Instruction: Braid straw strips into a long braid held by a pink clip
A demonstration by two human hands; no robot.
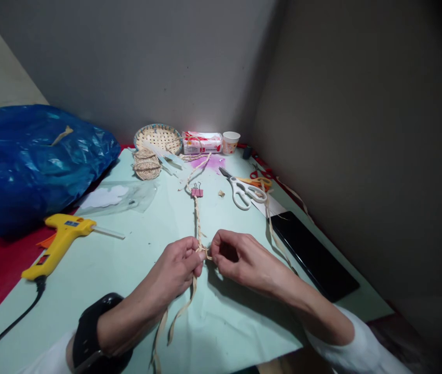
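Observation:
A thin braid of pale straw strips [196, 221] lies along the light green table sheet [127, 259], its far end held by a pink binder clip [196, 191]. My left hand [180, 267] and my right hand [236, 257] meet at the braid's near end, both with fingers pinched on the strips. Loose strip ends [174, 322] trail from my hands toward the table's near edge. A dark watch sits on my left wrist.
A yellow glue gun [59, 239] lies at the left, its cord running off the near edge. White scissors [244, 192], orange scissors [260, 182] and a black phone [312, 254] lie at the right. A blue plastic bag [29, 161], woven straw baskets [154, 148], a tissue pack [202, 142] and a paper cup [231, 142] stand behind.

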